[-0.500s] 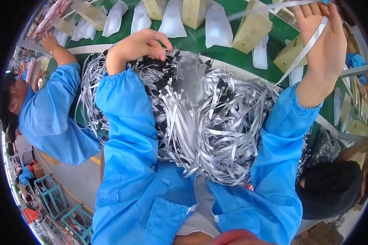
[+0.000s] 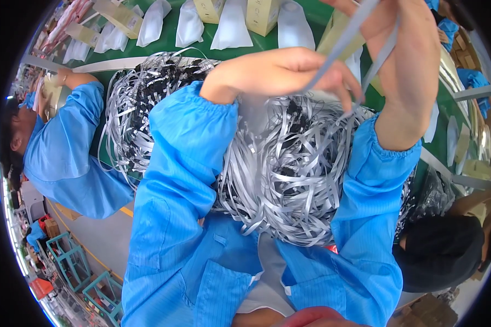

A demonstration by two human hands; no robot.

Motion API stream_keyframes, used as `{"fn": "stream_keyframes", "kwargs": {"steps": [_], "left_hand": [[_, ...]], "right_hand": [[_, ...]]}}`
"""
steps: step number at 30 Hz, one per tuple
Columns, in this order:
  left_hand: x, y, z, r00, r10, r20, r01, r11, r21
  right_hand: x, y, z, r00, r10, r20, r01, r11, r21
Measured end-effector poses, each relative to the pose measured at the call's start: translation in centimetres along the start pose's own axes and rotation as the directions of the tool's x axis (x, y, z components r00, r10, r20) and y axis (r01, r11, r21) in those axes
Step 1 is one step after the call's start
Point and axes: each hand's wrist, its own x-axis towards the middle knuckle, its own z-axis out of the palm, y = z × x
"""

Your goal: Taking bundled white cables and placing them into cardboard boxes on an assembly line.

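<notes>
A big tangled heap of silvery-grey flat lanyards (image 2: pixel 289 180) with small black end fittings lies in front of me, close against my body. Raised at the upper right, my right hand (image 2: pixel 401 60) holds a grey lanyard (image 2: pixel 377 60) whose strap hangs down past the palm in a loop; the fingertips run out of the top of the view. My left hand (image 2: pixel 289 71) reaches across above the heap, its bent fingers beside the hanging strap. Motion blurs those fingers, so whether they grip the strap is unclear.
White pouches (image 2: pixel 232 27) and pale yellow boxes (image 2: pixel 263 16) stand in a row along the far side of the green table (image 2: pixel 120 46). At the left a co-worker in a blue smock (image 2: pixel 65 144) sits close by. Dark clothing (image 2: pixel 442 253) of another person shows at the right.
My left hand has swung right, from over the heap's left part to beside the hanging strap. My right hand has shifted a little left and up with the lanyard.
</notes>
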Motion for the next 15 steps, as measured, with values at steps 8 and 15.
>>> {"fn": "stream_keyframes", "kwargs": {"steps": [8,15], "left_hand": [[0.8,1.6,1.0,0.966,-0.119,0.228,0.203,0.898,-0.390],[-0.2,1.5,-0.5,0.980,-0.180,0.084,0.189,0.974,-0.122]], "right_hand": [[0.0,-0.7,-3.3,0.915,-0.248,-0.318,0.279,0.959,0.054],[0.9,-2.2,-10.9,0.953,-0.267,0.142,0.073,0.660,0.747]]}}
